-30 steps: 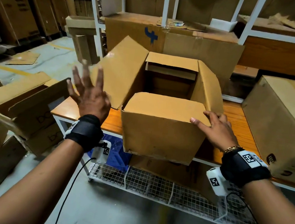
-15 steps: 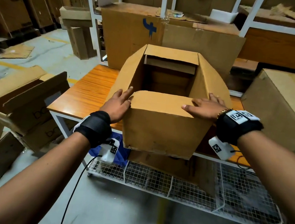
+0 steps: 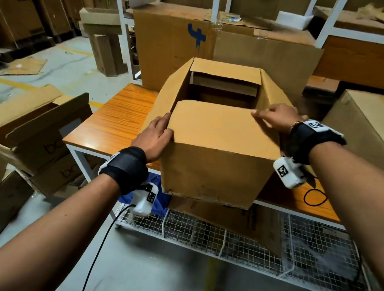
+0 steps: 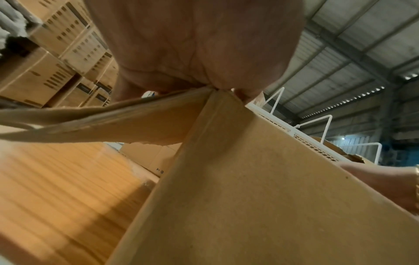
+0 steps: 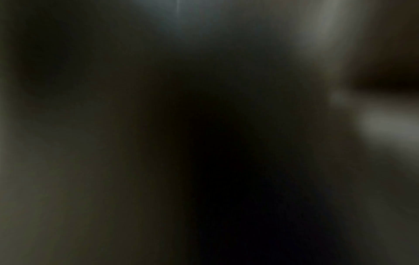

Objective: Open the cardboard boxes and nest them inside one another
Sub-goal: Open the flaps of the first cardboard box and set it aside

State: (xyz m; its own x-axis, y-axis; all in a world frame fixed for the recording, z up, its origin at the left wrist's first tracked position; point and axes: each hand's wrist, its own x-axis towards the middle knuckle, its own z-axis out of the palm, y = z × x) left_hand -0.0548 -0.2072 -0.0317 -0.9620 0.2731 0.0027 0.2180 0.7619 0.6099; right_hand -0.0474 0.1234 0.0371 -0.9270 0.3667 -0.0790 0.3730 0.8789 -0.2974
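Bare forearms, no sleeves. Black wrist straps (image 3: 124, 168) on both wrists, each carrying a white camera pod (image 3: 289, 173) with black square fiducial tags. Black cable (image 3: 98, 250) off left pod. Gold bracelet (image 3: 296, 124) on right wrist.

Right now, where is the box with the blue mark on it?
In the head view, the box with the blue mark stands at the back of the wooden table, right behind the open box.

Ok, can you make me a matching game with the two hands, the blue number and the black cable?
Things:
1. left hand
2. right hand
3. blue number 4
4. black cable loop

Places:
A. on the big box behind
B. on the wooden table top
C. near flap's far right corner
D. open box's near left corner

Pairs: 1-D, 2-C, 3-A, 4-B
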